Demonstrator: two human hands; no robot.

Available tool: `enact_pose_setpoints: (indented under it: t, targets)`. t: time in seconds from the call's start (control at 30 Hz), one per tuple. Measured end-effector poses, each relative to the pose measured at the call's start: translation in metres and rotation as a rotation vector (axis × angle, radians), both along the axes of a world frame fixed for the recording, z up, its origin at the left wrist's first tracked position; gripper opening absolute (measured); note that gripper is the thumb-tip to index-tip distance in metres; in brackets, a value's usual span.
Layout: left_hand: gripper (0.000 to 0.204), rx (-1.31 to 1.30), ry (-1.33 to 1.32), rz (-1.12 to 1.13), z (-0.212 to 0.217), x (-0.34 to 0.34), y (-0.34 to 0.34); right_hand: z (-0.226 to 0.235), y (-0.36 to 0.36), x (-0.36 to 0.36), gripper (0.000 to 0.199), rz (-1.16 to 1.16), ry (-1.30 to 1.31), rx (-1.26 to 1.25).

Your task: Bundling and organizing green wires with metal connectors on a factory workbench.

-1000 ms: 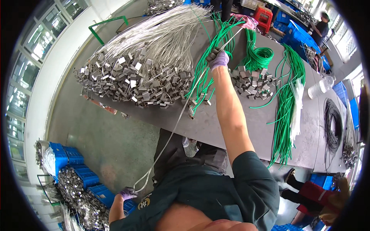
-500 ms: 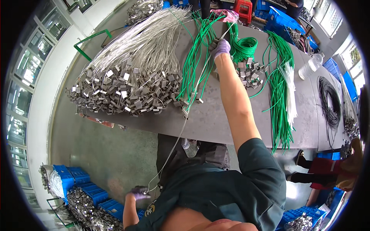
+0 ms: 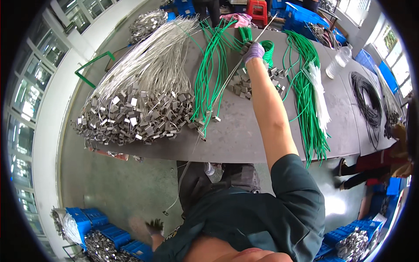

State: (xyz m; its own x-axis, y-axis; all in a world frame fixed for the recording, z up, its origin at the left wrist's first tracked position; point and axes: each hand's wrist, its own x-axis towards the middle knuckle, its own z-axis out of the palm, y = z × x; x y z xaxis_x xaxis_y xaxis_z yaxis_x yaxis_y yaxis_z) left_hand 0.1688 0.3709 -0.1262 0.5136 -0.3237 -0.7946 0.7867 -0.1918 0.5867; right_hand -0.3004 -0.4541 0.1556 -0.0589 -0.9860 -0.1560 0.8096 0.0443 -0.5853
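Observation:
My right hand (image 3: 253, 52), in a purple glove with dark fingertips, is closed around a pale wire (image 3: 226, 81) over the far middle of the table. One end sticks up beyond the fist; the rest slants down over the near edge, and a small connector (image 3: 165, 213) hangs at its lower end. Low at the left, my left hand (image 3: 155, 227) has its gloved fingers apart and holds nothing, a little below that connector. Beside my right hand lie a coil of green wire (image 3: 269, 47) and metal-ended pieces (image 3: 239, 83). Green wires (image 3: 211, 61) spread to its left.
A big heap of white wires (image 3: 152, 56) with metal blocks (image 3: 135, 115) covers the table's (image 3: 240, 135) left side. To the right lie a green wire bundle (image 3: 312, 109), white ties (image 3: 320, 98), a plastic bottle (image 3: 339, 62) and a black coil (image 3: 365, 102). Blue crates (image 3: 114, 236) stand lower left.
My left hand has let go of the wire's lower end and dropped slightly, its fingers spreading. The wire's end now hangs free. My right hand still grips the wire; the view has shifted slightly.

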Motion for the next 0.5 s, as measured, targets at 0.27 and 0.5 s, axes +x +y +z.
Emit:
enact_pose_setpoints:
  t: [0.27,0.5]
  targets:
    - [0.031,-0.165,-0.771,0.007,0.070,-0.008,-0.174,0.010,0.003,0.003,0.017,-0.075,0.056,0.096]
    - [0.052,-0.684,-1.624,-1.084,0.286,-0.194,-0.473,0.034,0.077,0.069,0.012,-0.109,-0.133,0.132]
